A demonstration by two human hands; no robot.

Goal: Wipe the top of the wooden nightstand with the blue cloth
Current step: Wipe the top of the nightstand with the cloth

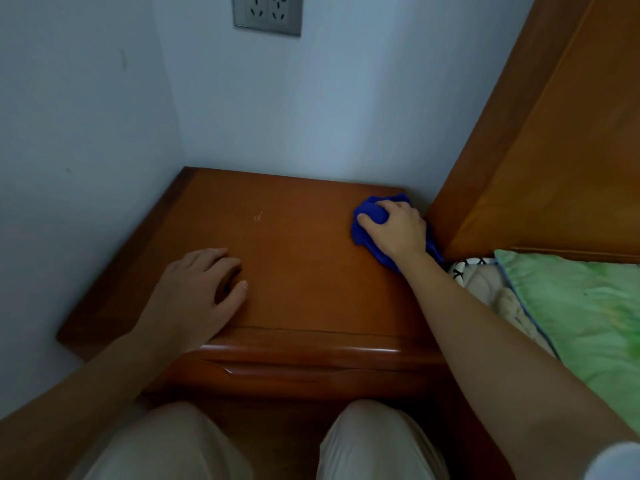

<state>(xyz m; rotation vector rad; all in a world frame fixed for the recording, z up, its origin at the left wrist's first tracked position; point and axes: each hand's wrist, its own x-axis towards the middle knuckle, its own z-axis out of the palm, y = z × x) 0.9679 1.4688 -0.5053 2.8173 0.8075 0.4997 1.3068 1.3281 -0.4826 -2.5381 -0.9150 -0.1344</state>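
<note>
Pale walls [86, 116] meet in a corner at 11 o'clock of the view. A wooden headboard [554, 133] fills the 2 o'clock sector, slanting down to the bed.

The wooden nightstand [294, 271] stands in the corner, its back and left edges against the walls and its right edge just beside the headboard. Its top is bare apart from the two hands and the cloth. A drawer front shows below the front edge at 6 o'clock.

Green bedding [588, 306] lies at 4 o'clock of the view, with a black-and-white patterned fabric [467, 266] at its near corner, next to the nightstand. Two knees in light trousers [166, 445] sit at 6 o'clock, in front of the drawer.

The left hand [197, 296] rests on the top at 8 o'clock of the surface, near the front edge. Its fingers are loosely bent and it holds nothing.

The right hand [398, 230] is at 2 o'clock of the surface, in the back right corner. Its fingers and thumb are curled round the blue cloth [372, 216], pressing it down onto the wood. The cloth is bunched and spreads out from under the palm toward the headboard.

A grey double socket [266, 13] is on the back wall at 12 o'clock. A small pale scratch [258, 215] marks the top at 11 o'clock of the surface's centre.
</note>
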